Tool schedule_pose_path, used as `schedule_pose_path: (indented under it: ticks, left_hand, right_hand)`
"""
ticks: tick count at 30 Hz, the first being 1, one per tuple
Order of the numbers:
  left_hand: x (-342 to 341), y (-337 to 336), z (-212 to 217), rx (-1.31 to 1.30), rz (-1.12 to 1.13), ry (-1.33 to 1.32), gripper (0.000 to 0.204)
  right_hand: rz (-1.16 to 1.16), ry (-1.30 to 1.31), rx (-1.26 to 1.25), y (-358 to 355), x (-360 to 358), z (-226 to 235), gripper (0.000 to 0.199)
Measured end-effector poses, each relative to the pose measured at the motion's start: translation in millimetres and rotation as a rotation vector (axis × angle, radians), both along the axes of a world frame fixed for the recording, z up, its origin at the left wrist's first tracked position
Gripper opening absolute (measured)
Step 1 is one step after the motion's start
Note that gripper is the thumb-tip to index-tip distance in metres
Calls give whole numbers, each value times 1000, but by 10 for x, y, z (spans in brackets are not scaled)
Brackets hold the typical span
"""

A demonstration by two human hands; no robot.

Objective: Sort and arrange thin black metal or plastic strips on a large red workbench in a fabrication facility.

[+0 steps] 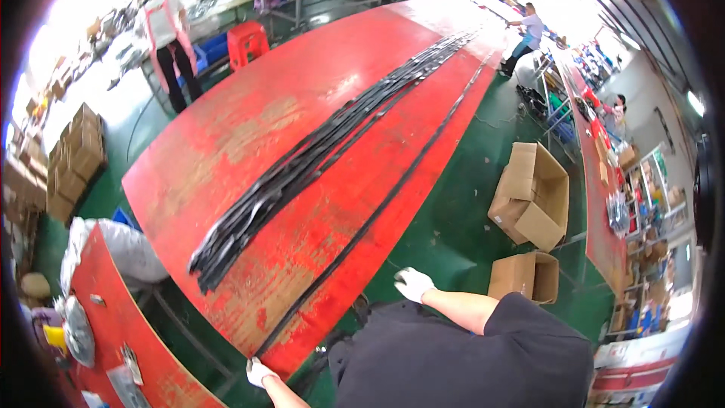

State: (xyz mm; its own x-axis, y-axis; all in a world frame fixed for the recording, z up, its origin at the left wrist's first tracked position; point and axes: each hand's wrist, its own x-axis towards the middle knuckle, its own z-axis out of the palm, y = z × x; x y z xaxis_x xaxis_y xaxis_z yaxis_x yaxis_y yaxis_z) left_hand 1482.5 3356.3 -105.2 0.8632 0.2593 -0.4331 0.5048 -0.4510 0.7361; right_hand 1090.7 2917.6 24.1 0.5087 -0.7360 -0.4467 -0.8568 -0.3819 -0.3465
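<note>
A long red table (249,153) with worn patches stretches away from me. One narrow black strip (381,206) runs along its right side, from the near corner toward the far end. My left hand (259,372), in a white glove, is at that near corner, its fingers closed on the strip's near end. My right hand (414,285), also gloved in white, hangs just off the table's right edge above the green floor. Its fingers are partly spread and nothing shows in them. A thick bundle of black strips (294,162) lies lengthwise along the middle of the table.
Open cardboard boxes (521,196) stand on the floor at right. A smaller red table (124,298) is at lower left, beside white sacks (136,253). One person (530,30) stands by the table's far end, another (168,38) at far left near a red stool (247,43).
</note>
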Motion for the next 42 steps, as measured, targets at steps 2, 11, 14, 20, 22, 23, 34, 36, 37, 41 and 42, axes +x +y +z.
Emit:
schedule_pose_path:
  ticks: [2, 11, 14, 20, 22, 23, 34, 36, 37, 41, 42]
  left_hand:
    - [35, -9, 47, 53, 39, -28, 28]
    - [18, 79, -134, 641, -386, -345, 26]
    - [-73, -296, -113, 668, -340, -310, 24]
    - [-149, -662, -66, 691, -369, -304, 22]
    - [-104, -686, -10, 682, -368, -312, 21]
    - [-109, -736, -3, 678, -365, -307, 21]
    - [73, -704, 114, 655, -359, -298, 18]
    - [66, -739, 111, 654, -364, -296, 17]
    - [69, -692, 128, 657, -354, -303, 17]
    - [91, -723, 143, 677, -330, -294, 16]
    - [107, -699, 145, 681, -316, -300, 16]
  right_hand:
    - [-75, 227, 100, -208, -399, -48, 49]
    - [-420, 284, 205, -516, -949, -397, 43]
    - [-421, 154, 237, -320, -594, -407, 48]
    - [-109, 53, 256, -93, 25, -233, 49]
    - [-133, 36, 273, -131, 111, -213, 49]
    - [-151, 28, 282, -128, 123, -210, 50]
    - [-158, 210, 318, -21, -121, -482, 46]
    - [-218, 192, 296, 17, -190, -474, 45]
    - [-223, 178, 293, 20, -194, -463, 46]
    - [-256, 132, 292, 42, -130, -467, 47]
    - [-263, 121, 290, 28, -98, -453, 47]
